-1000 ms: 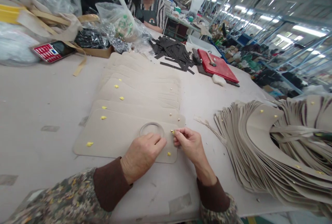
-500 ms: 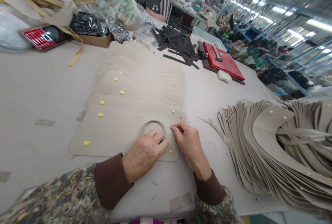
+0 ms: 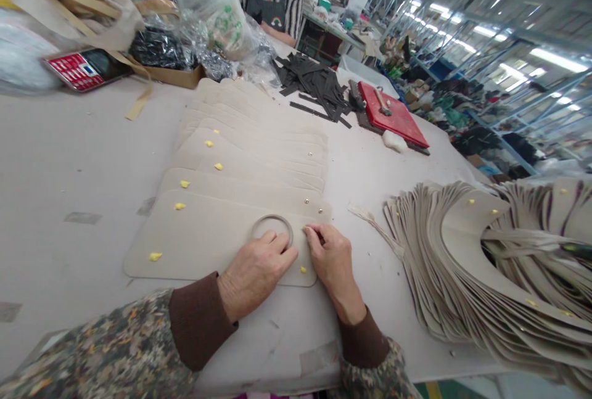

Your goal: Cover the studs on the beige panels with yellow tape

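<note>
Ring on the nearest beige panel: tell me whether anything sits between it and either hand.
Nothing does. The left hand already rests its fingertips on the ring, and the right hand pinches at the beige panel just beside it, with only bare panel between.

Table [image 3: 69, 158]: beige panels [image 3: 250, 158], red board [image 3: 393, 118].

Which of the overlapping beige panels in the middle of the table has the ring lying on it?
The nearest beige panel, uppermost in the row: the ring lies on it, both hands rest on it, and only it shows whole.

No legible text, not even on the red keypad device [image 3: 81, 68]
</note>
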Tool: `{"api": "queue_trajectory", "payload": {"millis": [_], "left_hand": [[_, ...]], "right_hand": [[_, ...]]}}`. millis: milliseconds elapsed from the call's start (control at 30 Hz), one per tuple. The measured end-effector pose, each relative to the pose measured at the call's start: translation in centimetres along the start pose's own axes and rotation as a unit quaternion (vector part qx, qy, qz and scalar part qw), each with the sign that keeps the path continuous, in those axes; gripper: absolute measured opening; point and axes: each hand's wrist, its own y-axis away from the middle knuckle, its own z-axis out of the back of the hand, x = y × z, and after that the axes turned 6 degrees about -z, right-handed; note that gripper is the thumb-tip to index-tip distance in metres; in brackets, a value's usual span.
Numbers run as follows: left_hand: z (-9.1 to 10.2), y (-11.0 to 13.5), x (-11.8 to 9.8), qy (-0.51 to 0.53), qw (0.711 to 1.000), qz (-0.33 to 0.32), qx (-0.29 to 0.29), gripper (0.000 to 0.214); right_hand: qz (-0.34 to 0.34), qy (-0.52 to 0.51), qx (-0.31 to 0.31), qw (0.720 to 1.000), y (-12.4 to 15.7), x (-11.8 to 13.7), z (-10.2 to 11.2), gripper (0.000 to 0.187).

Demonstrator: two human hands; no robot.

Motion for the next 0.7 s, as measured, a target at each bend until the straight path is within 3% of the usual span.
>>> {"api": "queue_trajectory", "payload": {"millis": [133, 333, 433, 567, 700], "left_hand": [[0.1, -0.2, 1.2, -0.017, 0.998, 0.050, -0.038, 0.012], [0.8, -1.2, 3.3, -0.050, 0.991, 0.106, -0.067, 0.017], [1.0, -1.0, 3.4, -0.036, 0.994, 0.079, -0.065, 0.018], [1.1, 0.1, 3.1, 0.027, 0.998, -0.030, -0.055, 0.017], [1.4, 0.9, 2.5, 0.148, 0.979, -0.040, -0.136, 0.023]], "right_hand": [[-0.025, -0.017, 0.045, 0.999, -1.1, -0.3, 0.4, 0.021], [-0.072, -0.079, 0.108, 0.988, -2.2, -1.4, 1.3, 0.038], [-0.066, -0.086, 0.116, 0.987, -2.7, -1.8, 1.2, 0.031], [-0.053, -0.094, 0.107, 0.988, -3.0, -2.0, 1.2, 0.027], [-0.023, -0.118, 0.070, 0.990, -1.7, -0.8, 1.8, 0.024]]}}
